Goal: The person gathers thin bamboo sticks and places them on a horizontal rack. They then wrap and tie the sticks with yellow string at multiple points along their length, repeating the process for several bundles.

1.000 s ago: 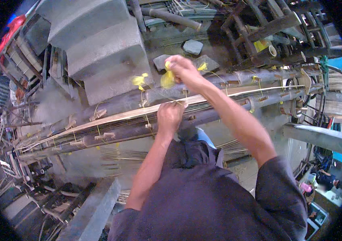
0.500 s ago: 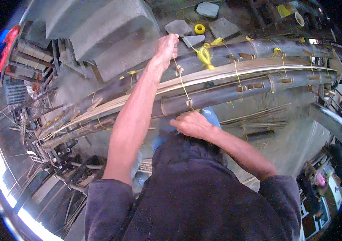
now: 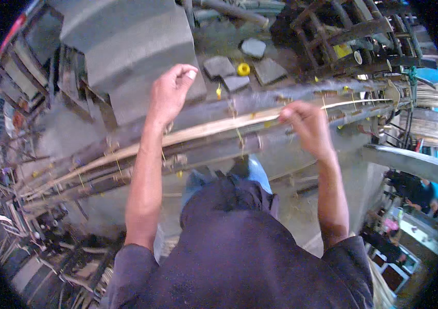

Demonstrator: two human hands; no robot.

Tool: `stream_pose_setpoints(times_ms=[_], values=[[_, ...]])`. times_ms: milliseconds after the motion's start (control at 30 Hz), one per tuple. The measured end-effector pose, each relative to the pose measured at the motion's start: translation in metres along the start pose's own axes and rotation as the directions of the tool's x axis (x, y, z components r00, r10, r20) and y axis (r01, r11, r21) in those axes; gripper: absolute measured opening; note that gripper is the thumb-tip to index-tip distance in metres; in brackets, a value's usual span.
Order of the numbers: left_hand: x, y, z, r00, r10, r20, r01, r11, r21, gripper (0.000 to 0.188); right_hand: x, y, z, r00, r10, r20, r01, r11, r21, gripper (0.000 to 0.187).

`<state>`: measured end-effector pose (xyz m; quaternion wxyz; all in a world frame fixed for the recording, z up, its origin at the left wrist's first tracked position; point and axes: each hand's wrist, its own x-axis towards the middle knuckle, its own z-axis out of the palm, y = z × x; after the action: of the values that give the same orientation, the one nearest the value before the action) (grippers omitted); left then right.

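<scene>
Two long dark bamboo poles run side by side across my front, with pale split bamboo strips lying lengthwise between them. Thin yellow twine crosses from pole to pole near the middle. My left hand is raised over the far pole, fingers curled toward the thumb; whatever it pinches, if anything, is too small to make out. Over the strips, right of that twine, my right hand is closed and somewhat blurred, its contents hidden. A small yellow twine piece shows beyond the far pole.
Flat stone slabs and a yellow roll lie on the floor beyond the poles. Grey concrete steps rise at the far left. A wooden rack stands far right. Other people are at a table on the right.
My right hand has risen from the near pole and moved right, over the strips. My left hand has moved left and lower, away from the upright twine. The view has shifted.
</scene>
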<state>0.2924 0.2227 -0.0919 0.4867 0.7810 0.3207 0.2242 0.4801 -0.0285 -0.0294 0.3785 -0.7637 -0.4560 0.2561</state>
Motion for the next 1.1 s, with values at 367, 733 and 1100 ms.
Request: stream_pose_setpoints(times_ms=[367,733,1100], values=[[-0.083,0.026,0.043,0.989,0.047,0.138,-0.077,0.972,0.220,0.019,0.035,-0.026,0.006,0.980,-0.177,0.087,0.197,0.877,-0.438,0.008],[-0.056,0.040,-0.013,0.773,0.366,-0.518,-0.040,0.843,0.536,0.012,0.042,0.042,0.024,0.950,-0.031,0.310,0.175,0.877,-0.447,0.010],[-0.009,0.048,0.094,0.476,0.422,0.771,-0.867,0.369,0.334,0.015,-0.093,0.058,0.025,0.914,0.003,0.405,0.001,1.000,-0.011,0.012]])
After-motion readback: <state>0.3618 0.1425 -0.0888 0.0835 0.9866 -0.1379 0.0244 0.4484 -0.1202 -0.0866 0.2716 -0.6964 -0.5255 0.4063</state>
